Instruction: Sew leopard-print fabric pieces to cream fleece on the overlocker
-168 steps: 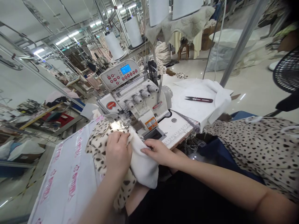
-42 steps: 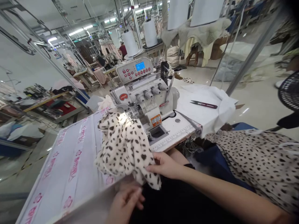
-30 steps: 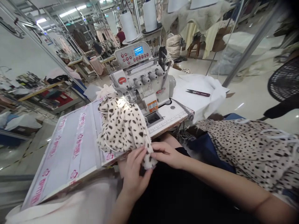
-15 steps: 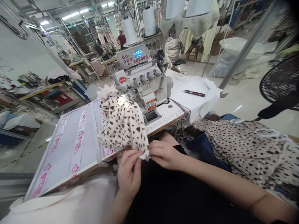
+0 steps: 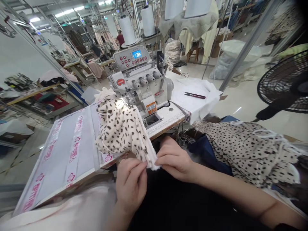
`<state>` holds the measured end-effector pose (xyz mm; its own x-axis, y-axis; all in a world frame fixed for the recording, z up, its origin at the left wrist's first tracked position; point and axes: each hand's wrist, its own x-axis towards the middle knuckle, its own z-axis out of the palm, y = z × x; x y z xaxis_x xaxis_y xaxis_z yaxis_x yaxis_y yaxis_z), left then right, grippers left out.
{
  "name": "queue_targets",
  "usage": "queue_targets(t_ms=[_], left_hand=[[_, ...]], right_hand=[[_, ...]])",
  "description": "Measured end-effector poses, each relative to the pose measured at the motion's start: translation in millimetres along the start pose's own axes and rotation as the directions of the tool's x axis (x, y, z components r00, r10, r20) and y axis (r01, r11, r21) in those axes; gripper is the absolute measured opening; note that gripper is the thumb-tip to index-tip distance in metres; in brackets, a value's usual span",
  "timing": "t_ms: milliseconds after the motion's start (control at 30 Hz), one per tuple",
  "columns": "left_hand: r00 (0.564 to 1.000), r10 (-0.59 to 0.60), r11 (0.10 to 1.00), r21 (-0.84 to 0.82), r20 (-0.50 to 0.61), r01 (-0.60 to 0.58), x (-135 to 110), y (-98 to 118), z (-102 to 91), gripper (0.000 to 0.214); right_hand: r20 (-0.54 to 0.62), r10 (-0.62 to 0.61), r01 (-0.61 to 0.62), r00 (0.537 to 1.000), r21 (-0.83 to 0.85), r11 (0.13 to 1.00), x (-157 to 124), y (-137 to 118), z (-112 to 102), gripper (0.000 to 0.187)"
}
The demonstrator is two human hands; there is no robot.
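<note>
A cream fleecy fabric piece with dark spots [image 5: 117,128] lies over the front of an overlock sewing machine [image 5: 144,83], and its lower end hangs past the table edge. My left hand [image 5: 132,184] pinches that end on its left side. With thumb and fingers closed, my right hand [image 5: 176,160] grips the white edge on the other side, close to the left hand. The fabric's upper part sits under the machine's lit needle area, where the presser foot is hard to make out.
Dark red thread snips [image 5: 194,95] lie on white cloth [image 5: 187,85] right of the machine. More spotted fabric [image 5: 247,150] is heaped at the right, below a black fan [image 5: 286,83]. A patterned table surface [image 5: 64,150] extends left. Large thread cones [image 5: 126,30] stand behind.
My hands have drawn slightly apart at the fabric's lower end, and more of its white edge shows between them. The whole scene has shifted a little left as the camera turned.
</note>
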<state>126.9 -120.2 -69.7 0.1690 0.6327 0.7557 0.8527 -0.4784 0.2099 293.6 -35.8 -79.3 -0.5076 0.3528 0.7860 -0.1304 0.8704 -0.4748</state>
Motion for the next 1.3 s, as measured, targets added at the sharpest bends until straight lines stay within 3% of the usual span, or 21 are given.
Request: queue_targets(t_ms=[267, 367, 567, 867, 1000, 1133, 1167, 1233, 1300], left_hand=[[0.977, -0.191, 0.949, -0.235, 0.098, 0.209, -5.0, -0.4, 10.9, 0.034], [0.978, -0.173, 0.952, -0.233, 0.119, 0.197, -4.6, 1.2, 12.5, 0.036], [0.989, -0.134, 0.984, -0.108, 0.057, 0.139, -1.2, 2.8, 16.6, 0.035], [0.996, -0.067, 0.991, -0.112, 0.059, 0.073, 1.6, 3.9, 18.5, 0.040], [0.990, -0.139, 0.963, -0.227, 0.035, 0.144, -4.4, 2.3, 19.5, 0.042], [0.973, -0.218, 0.932, -0.309, -0.068, 0.187, -22.0, 8.2, 20.2, 0.045], [0.983, -0.178, 0.929, -0.336, -0.040, 0.154, -25.1, 11.2, 22.4, 0.043], [0.986, -0.075, 0.905, -0.404, 0.150, 0.130, -25.6, 16.6, 32.0, 0.035], [0.929, -0.077, 0.870, -0.430, 0.363, 0.240, -17.7, 17.1, 47.9, 0.027]], right_hand=[[-0.070, 0.033, -0.037, 0.997, -0.054, 0.998, 5.2, 0.1, 1.9, 0.014], [-0.050, 0.017, -0.020, 0.999, -0.065, 0.998, 7.0, 0.7, 0.3, 0.014], [-0.017, -0.030, 0.029, 0.999, -0.059, 0.998, 9.0, 2.1, 0.4, 0.011], [0.021, 0.064, -0.060, 0.998, -0.134, 0.989, 7.2, 3.3, 0.4, 0.015], [0.051, 0.079, -0.070, 0.996, -0.164, 0.984, 3.9, 6.5, 0.2, 0.014], [0.026, 0.048, -0.043, 0.999, -0.165, 0.985, 2.4, 6.9, -2.1, 0.010], [0.004, 0.037, -0.036, 0.999, -0.150, 0.988, 3.4, 6.2, -3.3, 0.010], [-0.039, 0.013, -0.016, 0.999, -0.094, 0.995, 7.4, 4.0, -5.8, 0.010], [-0.062, -0.002, 0.001, 0.998, -0.008, 1.000, 12.9, 1.5, -8.3, 0.011]])
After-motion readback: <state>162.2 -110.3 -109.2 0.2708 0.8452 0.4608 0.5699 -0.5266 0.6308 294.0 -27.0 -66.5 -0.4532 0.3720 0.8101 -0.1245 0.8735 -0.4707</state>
